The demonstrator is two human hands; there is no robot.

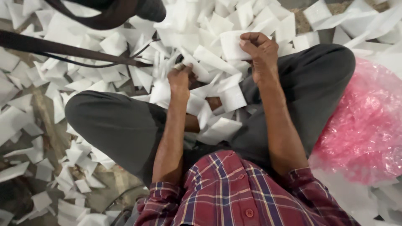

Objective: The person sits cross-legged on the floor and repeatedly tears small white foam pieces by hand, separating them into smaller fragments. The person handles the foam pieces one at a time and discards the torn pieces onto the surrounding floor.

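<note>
Right hand (260,52) grasps a white sheet (231,45); left hand (181,79) clenches white scraps (161,90). Pink plastic bag (368,125) bulges nearby.

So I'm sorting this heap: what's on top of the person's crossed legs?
Loose white paper pieces lie across the grey trousers; a bare foot partly shows, the rest is covered.

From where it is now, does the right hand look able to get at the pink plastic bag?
Probably yes. The pink plastic bag lies just outside the right knee, with nothing covering it. But the right hand is pinching a white paper piece, so it isn't free.
</note>
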